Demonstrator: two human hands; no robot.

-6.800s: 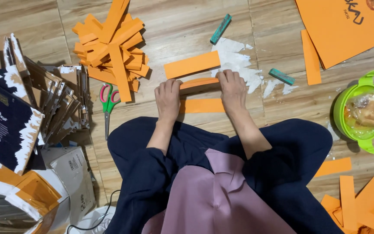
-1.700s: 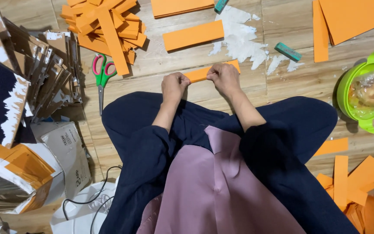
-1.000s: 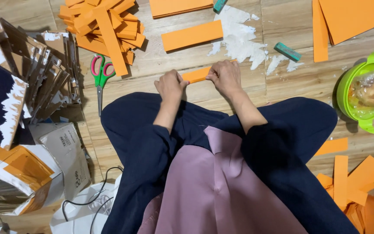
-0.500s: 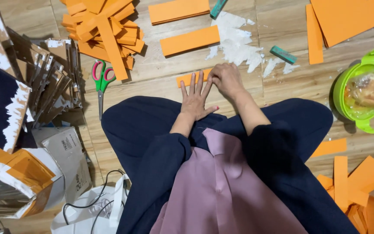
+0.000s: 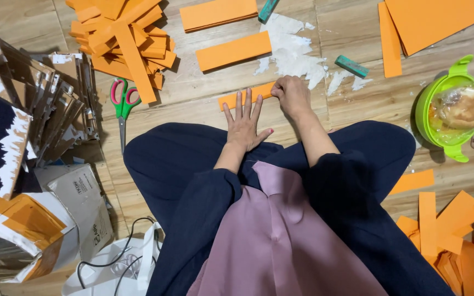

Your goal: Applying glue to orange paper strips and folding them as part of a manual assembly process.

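Note:
A folded orange paper strip (image 5: 231,99) lies on the wooden floor just past my knees. My left hand (image 5: 244,121) rests flat with fingers spread, fingertips on the strip's middle. My right hand (image 5: 291,94) is closed, pressing down on the strip's right end. Two more orange strips lie beyond, the nearer strip (image 5: 233,51) and the farther strip (image 5: 218,13). Torn white paper scraps (image 5: 291,52) lie right above my right hand.
A pile of orange strips (image 5: 122,38) and red-and-green scissors (image 5: 122,107) lie to the left, beside stacked cardboard pieces (image 5: 23,104). A green lidded bowl (image 5: 450,109) sits at right. Large orange sheets (image 5: 440,19) lie top right, and orange offcuts (image 5: 445,230) lie bottom right.
My left hand has opened from a closed grip on the strip and now lies flat with fingers spread. My right hand stays on the strip's right end. The view has shifted slightly.

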